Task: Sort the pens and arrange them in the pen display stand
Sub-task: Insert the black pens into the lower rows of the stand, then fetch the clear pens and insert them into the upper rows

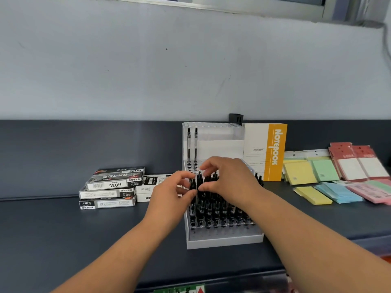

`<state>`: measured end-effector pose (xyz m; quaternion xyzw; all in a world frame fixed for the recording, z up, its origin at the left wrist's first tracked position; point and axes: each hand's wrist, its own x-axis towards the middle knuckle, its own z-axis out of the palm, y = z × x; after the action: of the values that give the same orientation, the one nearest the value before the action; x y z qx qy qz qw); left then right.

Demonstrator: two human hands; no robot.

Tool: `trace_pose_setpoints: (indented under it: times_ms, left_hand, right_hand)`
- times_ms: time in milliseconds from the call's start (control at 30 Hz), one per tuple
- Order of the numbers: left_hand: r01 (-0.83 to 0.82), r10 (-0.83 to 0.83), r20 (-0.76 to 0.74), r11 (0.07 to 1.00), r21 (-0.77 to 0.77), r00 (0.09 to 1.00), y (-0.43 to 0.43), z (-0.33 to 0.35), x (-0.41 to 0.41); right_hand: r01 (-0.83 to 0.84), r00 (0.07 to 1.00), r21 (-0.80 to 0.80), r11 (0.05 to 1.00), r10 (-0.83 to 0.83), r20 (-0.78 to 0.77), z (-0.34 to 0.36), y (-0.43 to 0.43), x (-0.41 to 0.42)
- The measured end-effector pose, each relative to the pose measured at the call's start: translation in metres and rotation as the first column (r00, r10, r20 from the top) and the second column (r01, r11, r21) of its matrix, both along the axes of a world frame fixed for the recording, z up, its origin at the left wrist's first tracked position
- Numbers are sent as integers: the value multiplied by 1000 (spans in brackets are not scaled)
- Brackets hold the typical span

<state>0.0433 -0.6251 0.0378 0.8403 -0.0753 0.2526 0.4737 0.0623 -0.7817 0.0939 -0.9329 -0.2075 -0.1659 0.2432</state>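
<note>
A white stepped pen display stand (224, 240) sits in the middle of the dark counter. Its lower tier holds several black pens (220, 210) standing upright in rows. Two clear pens with black caps (192, 144) stand at the back left of the upper tier. My left hand (171, 197) pinches the top of one black pen (193, 183) at the left of the rows. My right hand (226, 180) curls over the pen tops beside it, thumb and fingers pinching another pen top (200, 178).
Stacked black and white pen boxes (110, 187) lie left of the stand. An orange and white notebook (266, 151) stands against its right side. Coloured sticky-note pads (330, 182) spread over the right of the counter. The counter's front edge runs below my forearms.
</note>
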Motion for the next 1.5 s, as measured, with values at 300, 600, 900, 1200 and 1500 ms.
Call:
trace_pose_setpoints:
  times_ms: [300,600,900,1200,1500]
  left_hand:
    - [-44,45,3,997,-59,999,-5,-1,-2]
    - [-77,78,29,995,-57,997,-8,-4,-4]
    - [-94,93,34,996,11,995,-7,-6,-2]
    - [-125,125,-16,992,-11,992,-3,-10,-10]
    - [-495,580,-47,733,467,814,86,-11,-66]
  right_hand:
    - [-11,999,0,1000,11,40,-7,1,-2]
    - [-4,999,-106,994,9,41,1,3,-1]
    - [17,999,-211,977,-6,53,1,3,-3]
    - [-1,979,-132,991,28,204,6,2,-15]
    - [-238,934,-214,948,283,217,-11,79,-31]
